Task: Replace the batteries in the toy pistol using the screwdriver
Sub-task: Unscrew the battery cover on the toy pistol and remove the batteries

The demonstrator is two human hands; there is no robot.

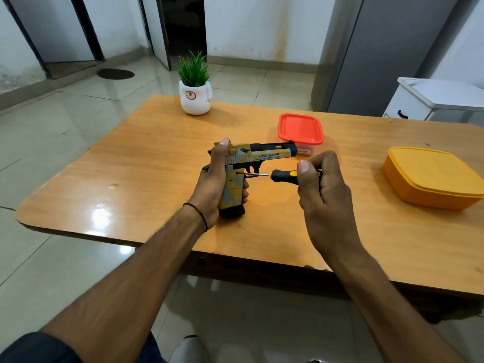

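From the head view, a clear box with a red lid [300, 128] stands shut on the table [146, 163], with something reddish inside that cannot be made out. A yellow box [429, 176] to the right is lidded and opaque. The pistol [262, 155] reads "DESERT EAGLE"; the line beneath is too small to read. The left hand [213, 184] grips its handle, butt down and barrel pointing right. The right hand [322, 184] pinches the screwdriver [284, 176], its tip at the handle's side. A white pot [195, 98] bears an unreadable round emblem.

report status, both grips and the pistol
Left grip on pistol handle, pistol upright. Right grip on screwdriver, tip against pistol handle. Nothing in the way.
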